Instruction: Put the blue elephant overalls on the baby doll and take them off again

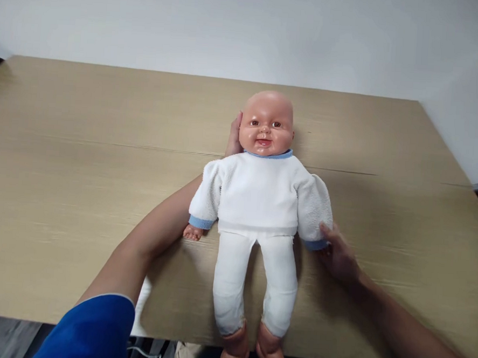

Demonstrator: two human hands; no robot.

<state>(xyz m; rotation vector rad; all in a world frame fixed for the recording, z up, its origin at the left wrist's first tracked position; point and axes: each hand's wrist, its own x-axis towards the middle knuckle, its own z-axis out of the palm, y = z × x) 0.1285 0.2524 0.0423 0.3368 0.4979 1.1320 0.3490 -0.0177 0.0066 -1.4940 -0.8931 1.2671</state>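
Tabletop below; doll in sweater, left hand seemingly cradling its head.

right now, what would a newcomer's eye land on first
Most likely the baby doll in white, facing the camera mid-picture against the tan tabletop. Next, the left hand beside its head and the right hand holding one white sleeve, then the person's blue sleeve, bottom left.

Before you is a wide tan table, its top crossed by a thin dark seam and marked by soft shadows. You have the doll over it, feet past the near edge; whether its back touches the surface, you cannot tell.
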